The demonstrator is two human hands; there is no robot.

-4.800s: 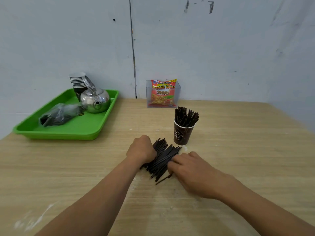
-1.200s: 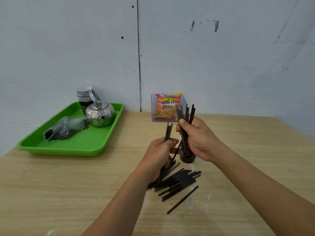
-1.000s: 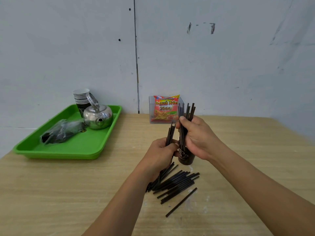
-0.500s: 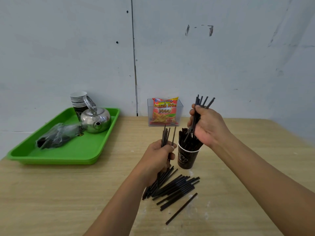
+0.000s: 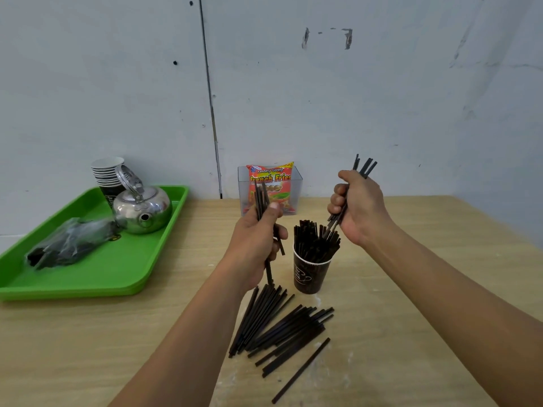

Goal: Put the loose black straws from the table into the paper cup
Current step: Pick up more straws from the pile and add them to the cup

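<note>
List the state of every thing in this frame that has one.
Left hand, grips a few straws upright.
Right hand, grips a tilted bundle, lower ends at the cup's straws.
Cup, upright, packed with straws.
Pile, lying loose on the table.
Kettle, upright on the tray, handle up.
Cup stack, upright on the tray.
Bag, lying on the tray.
Snack packet, standing in the clear box.

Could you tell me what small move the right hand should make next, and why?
Probably lower the right hand and release its straws into the paper cup: their lower tips already sit at its mouth, while the left hand holds another bunch.
</note>
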